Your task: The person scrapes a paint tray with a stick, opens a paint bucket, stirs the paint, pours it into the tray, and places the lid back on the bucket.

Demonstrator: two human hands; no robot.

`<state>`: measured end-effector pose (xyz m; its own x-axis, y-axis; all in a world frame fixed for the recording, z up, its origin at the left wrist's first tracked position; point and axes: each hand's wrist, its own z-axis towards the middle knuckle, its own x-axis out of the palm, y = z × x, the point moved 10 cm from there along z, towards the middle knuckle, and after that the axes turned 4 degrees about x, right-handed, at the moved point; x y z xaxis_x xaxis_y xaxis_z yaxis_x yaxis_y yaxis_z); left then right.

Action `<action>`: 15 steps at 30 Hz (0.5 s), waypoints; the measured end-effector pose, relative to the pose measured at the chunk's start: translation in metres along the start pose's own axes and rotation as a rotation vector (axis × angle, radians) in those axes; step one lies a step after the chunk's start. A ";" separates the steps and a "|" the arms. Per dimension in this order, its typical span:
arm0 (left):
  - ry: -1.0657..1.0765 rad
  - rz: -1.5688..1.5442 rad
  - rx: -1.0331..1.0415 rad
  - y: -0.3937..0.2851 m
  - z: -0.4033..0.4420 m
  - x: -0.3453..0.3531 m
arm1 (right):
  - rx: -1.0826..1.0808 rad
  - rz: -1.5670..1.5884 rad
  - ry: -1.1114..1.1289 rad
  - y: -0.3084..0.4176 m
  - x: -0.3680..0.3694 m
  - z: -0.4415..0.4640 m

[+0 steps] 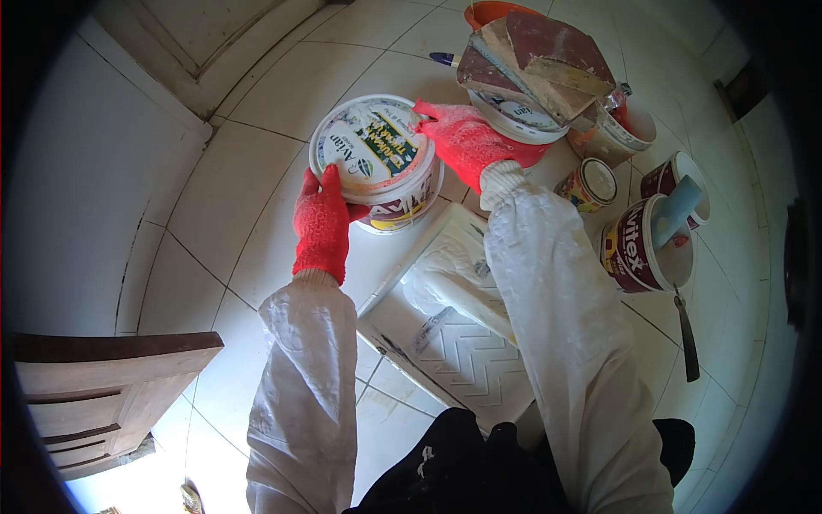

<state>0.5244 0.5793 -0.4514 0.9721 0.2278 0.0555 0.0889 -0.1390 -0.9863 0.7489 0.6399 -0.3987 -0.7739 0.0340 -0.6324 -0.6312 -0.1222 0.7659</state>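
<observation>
A white paint bucket point(402, 210) stands on the tiled floor, its printed lid point(368, 141) on top. My left hand point(321, 218), in a red glove, pinches the lid's rim at the near left, some fingers above it and others against its side. On the opposite side, my right hand point(467, 141), gloved the same way, has its fingers closed at the right rim; their undersides are hidden. Just below the bucket lies a paint tray point(471, 368) with a white-coated paint roller point(445, 270) in it, partly covered by my right sleeve.
Stained boards point(539, 64) lie across a second lidded bucket point(522, 116) at the upper right. Nearby stand a small paint can point(591, 184) and a Vitex bucket point(629, 248) holding a light-blue tool point(676, 210). A wooden door point(111, 385) juts in at lower left.
</observation>
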 end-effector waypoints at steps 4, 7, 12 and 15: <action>-0.062 0.377 -0.005 -0.001 0.017 -0.001 | -0.067 -0.169 -0.106 -0.002 -0.005 0.001; -0.121 0.736 0.166 -0.009 0.035 -0.007 | -0.118 -0.248 -0.178 -0.003 -0.001 0.002; -0.134 0.560 0.058 -0.021 0.020 -0.007 | -0.073 -0.356 -0.148 0.001 0.011 0.002; -0.126 0.616 0.024 -0.018 0.020 -0.010 | -0.019 -0.331 -0.125 0.000 0.010 0.001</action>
<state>0.5087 0.5991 -0.4372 0.8101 0.2251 -0.5413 -0.4855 -0.2599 -0.8347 0.7411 0.6408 -0.4051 -0.5285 0.1956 -0.8261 -0.8487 -0.1029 0.5187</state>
